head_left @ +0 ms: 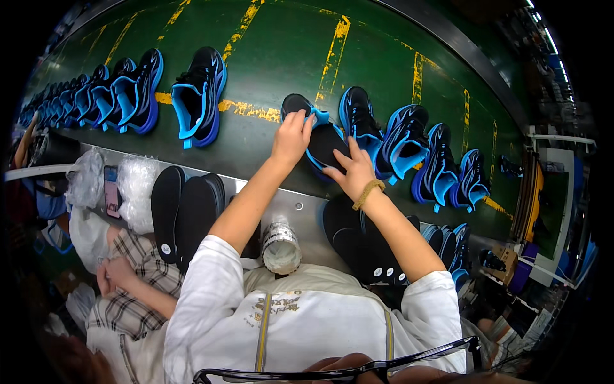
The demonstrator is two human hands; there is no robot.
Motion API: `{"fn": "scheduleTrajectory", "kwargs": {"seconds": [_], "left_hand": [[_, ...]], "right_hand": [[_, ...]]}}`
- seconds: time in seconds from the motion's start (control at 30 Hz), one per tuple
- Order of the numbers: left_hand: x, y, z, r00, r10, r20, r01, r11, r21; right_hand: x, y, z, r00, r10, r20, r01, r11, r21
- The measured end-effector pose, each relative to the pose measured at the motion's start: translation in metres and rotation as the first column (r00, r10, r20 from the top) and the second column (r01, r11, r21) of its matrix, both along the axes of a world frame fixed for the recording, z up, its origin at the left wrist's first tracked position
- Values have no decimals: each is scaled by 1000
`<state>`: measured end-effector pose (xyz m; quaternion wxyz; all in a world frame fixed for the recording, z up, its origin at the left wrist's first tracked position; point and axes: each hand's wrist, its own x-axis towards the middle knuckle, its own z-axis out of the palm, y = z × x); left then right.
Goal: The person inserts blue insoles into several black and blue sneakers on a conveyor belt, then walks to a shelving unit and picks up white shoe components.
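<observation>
Hands both worked on one black-and-blue shoe (pixel 323 142) lying on the green belt (pixel 275 57), just past the near metal ledge (pixel 300 208). Left hand (pixel 291 136) sat at the far end of the shoe, fingers curled and pinching its blue edge. Right hand (pixel 353 169), with a woven band at the wrist, lay on the dark opening of the shoe, fingers spread and pressing flat, gripping nothing. What looked like a black insole was under that palm; whether it was fully seated could not be told from this view.

Judged step: fitting an insole into the shoe, left hand holding the upper steady while the right pushed the insole down. Seemed to be mid-way through this one shoe.

More finished-looking shoes (pixel 409 144) stood in a row on the belt just to the right, touching one another; another shoe (pixel 199 96) and a longer row (pixel 121 93) stood well apart to the left. Stacks of black insoles lay on the ledge at the left (pixel 185 214) and at the right (pixel 361 243), beside a roll of tape (pixel 280 246) near the body. Clear plastic bags (pixel 137 185) and a phone (pixel 111 189) sat further left. Another person in a checked shirt (pixel 137 281) sat on that side.

Next move would likely call for smoothing the insole toward heel and toe until flat, then letting go and reaching to a stack for the next one.
</observation>
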<state>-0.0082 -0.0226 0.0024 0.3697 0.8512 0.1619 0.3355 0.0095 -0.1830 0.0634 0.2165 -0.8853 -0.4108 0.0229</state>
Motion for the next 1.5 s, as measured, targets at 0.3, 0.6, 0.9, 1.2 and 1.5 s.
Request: {"fn": "scheduleTrajectory", "kwargs": {"seconds": [0.3,0.6,0.9,1.2,1.5], "left_hand": [[14,6,0,995,-49,-89,46,998,-34],[12,9,12,974,-117,-194,50,946,-320],[9,12,8,984,-108,-138,65,957,-282],[13,10,19,953,-227,-199,169,947,-273],[17,13,17,942,-266,-206,145,873,-465]], "right_hand": [[9,9,4,992,42,122,-40,999,-21],[20,38,-29,993,-38,-113,-13,907,-422],[13,32,-10,989,54,137,-21,971,-236],[39,58,23,931,110,-347,-340,602,-723],[40,42,-89,981,186,-55,-194,948,-253]]}}
